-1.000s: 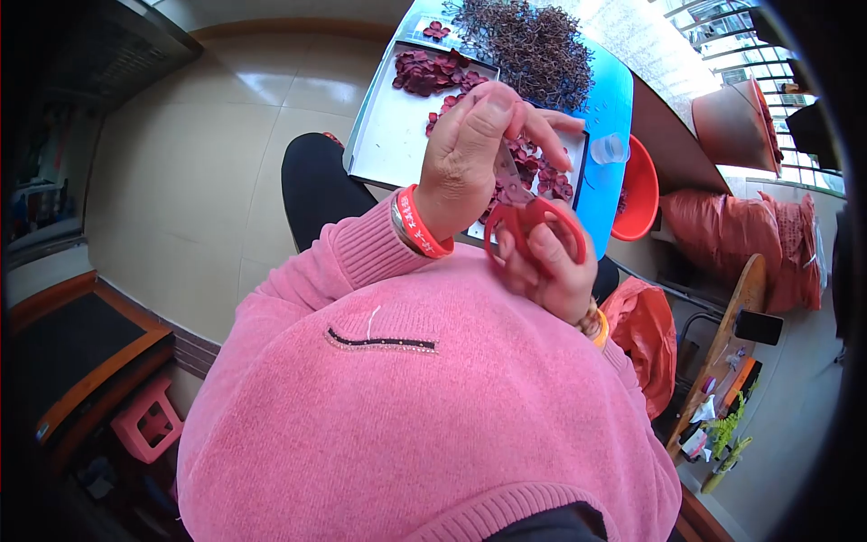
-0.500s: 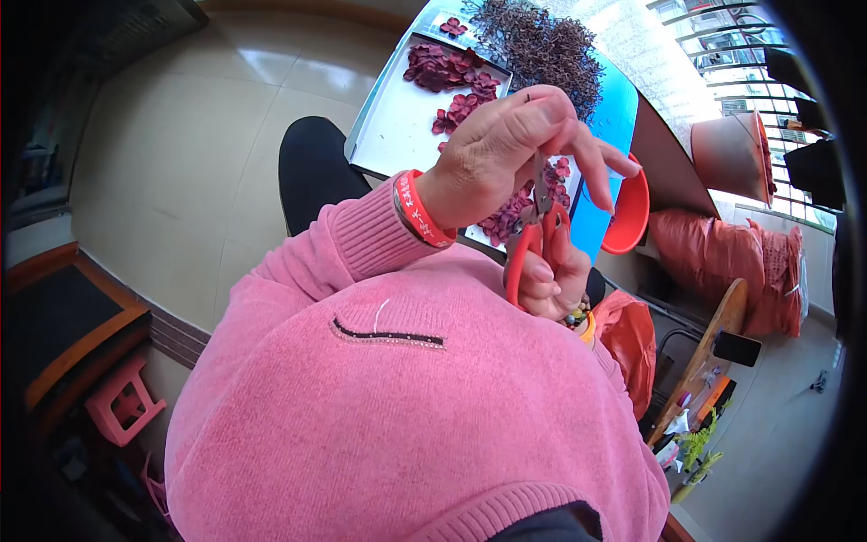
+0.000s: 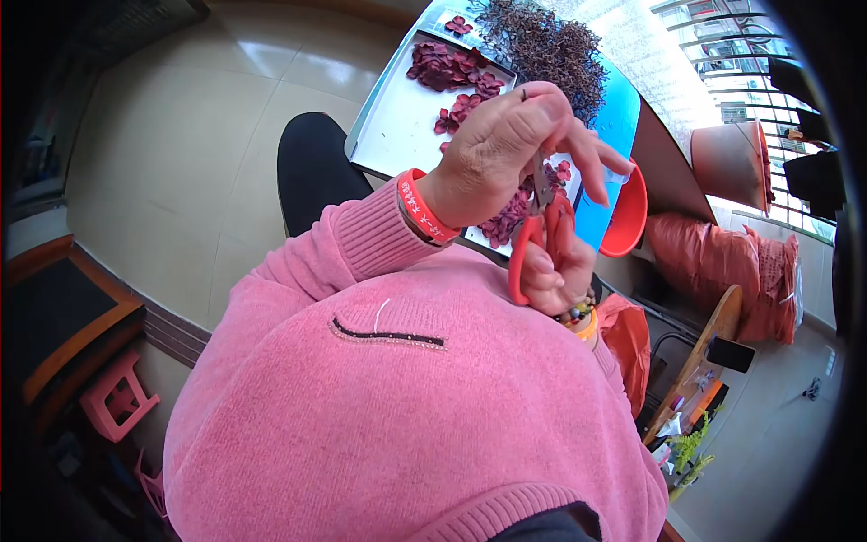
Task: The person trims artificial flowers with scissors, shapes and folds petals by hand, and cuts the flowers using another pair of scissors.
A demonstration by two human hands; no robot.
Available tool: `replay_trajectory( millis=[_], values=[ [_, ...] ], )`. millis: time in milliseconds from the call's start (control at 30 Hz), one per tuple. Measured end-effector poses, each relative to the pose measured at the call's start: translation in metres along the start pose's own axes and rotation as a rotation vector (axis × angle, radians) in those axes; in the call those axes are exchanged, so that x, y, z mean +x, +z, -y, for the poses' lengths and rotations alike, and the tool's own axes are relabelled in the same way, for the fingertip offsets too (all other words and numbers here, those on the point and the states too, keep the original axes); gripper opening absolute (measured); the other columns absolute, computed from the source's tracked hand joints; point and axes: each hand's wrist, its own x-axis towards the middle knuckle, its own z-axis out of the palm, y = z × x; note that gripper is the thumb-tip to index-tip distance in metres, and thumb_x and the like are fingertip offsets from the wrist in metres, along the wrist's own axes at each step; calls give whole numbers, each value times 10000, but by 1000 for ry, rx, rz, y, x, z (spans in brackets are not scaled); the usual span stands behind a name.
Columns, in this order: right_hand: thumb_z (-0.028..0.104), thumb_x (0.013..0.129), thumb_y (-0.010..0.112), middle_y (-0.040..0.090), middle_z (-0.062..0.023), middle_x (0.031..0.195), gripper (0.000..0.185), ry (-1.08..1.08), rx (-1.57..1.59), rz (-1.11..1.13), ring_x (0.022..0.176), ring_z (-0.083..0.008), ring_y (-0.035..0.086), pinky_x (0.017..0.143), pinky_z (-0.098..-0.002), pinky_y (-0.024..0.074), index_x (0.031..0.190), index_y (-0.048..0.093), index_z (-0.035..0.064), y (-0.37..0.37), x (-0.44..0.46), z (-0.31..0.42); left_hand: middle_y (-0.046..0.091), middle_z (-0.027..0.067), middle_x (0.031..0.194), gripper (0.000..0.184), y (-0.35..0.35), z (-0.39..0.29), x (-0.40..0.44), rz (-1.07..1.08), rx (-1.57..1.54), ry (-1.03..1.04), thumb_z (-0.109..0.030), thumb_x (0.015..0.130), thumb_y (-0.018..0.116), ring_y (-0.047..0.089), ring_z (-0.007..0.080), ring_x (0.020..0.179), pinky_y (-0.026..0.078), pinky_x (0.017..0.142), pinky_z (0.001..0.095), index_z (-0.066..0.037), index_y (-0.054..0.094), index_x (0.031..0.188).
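My right hand point(image 3: 558, 278) is closed round the red-handled scissors point(image 3: 524, 257), fingers through the handle loops. The blades point up under my left hand point(image 3: 497, 149), and their tips are hidden behind its fingers. My left hand's thumb and forefinger are pinched together, with the other fingers stretched to the right; a small dark tip shows above the pinch, but I cannot make out what it belongs to. Dark red flower heads point(image 3: 442, 68) lie in a white tray point(image 3: 388, 126) beyond my hands. More purplish-red petals point(image 3: 501, 224) lie below my left wrist.
A heap of dark, thin stems point(image 3: 542, 45) lies on the blue table point(image 3: 619, 122). To the right stand a red bowl point(image 3: 630, 212), a bucket point(image 3: 727, 167) and full pinkish-red sacks point(image 3: 722, 271). A pink stool point(image 3: 117, 397) is on the floor at the left.
The scissors and my right hand have shifted very slightly to the right and turned a little. My left hand keeps almost the same place and pinch.
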Motion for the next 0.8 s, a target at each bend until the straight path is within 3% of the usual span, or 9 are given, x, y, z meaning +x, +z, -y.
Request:
replay_trajectory(
  millis=[133,267,300,400,467,600,667,767,800],
  values=[
    [294,918,462,517,-166,819,361,-163,-266,-212,427,-66,303,386,-195,268,1160,440,27,16,2,-12,635,196,745,351,-5,2,0,-92,76,25,-322,967,294,614,290,888,417,916,399,-57,374,751],
    [14,836,567,603,-125,856,247,-1034,-2118,-405,635,-144,568,553,-224,448,1078,527,-22,7,15,-17,635,209,780,337,-6,11,-9,-342,301,33,-304,970,270,597,286,931,406,928,390,-60,389,769],
    [-58,803,575,611,-100,883,249,-1040,-2098,-427,756,-169,606,655,-239,475,1050,553,-38,16,18,-18,634,223,813,341,-6,10,-8,-366,311,3,-299,971,250,578,303,988,387,946,390,-71,394,763],
    [4,833,568,610,-105,882,211,-890,-1923,-490,679,-135,584,603,-210,452,1040,548,-35,20,16,-20,629,250,867,338,-11,7,-8,-305,236,-23,-288,971,233,557,350,1039,355,981,420,-86,398,757],
    [220,912,485,549,-137,867,324,-346,-838,-432,467,-58,394,403,-169,303,1138,459,-12,42,8,-14,627,255,872,334,-19,4,-7,-132,94,-5,-285,971,236,553,368,1042,344,991,439,-88,397,754],
    [339,941,383,442,-105,869,432,2,10,7,442,-36,319,354,-149,243,1256,362,45,12,3,-4,619,284,866,328,-11,-6,2,15,-81,0,-275,968,259,582,369,978,385,961,439,-69,344,728],
    [268,929,441,499,-111,881,371,-39,62,-15,459,-52,375,385,-157,302,1208,420,24,15,7,-13,617,284,886,312,-12,-5,0,-21,-85,-19,-271,967,257,561,390,1011,356,982,450,-92,315,718],
    [151,898,505,568,-118,881,281,-593,-1407,-415,488,-77,444,438,-175,358,1131,484,-4,21,8,-18,619,273,909,355,-12,-6,-4,-115,76,-10,-275,969,215,541,372,1061,328,1008,441,-77,409,747],
    [144,895,507,571,-124,879,279,-568,-1379,-432,487,-79,444,437,-177,358,1128,485,-7,23,8,-19,620,271,911,374,-11,-4,-8,-207,135,-18,-277,969,209,543,364,1059,335,1006,430,-52,441,781]
  ],
)
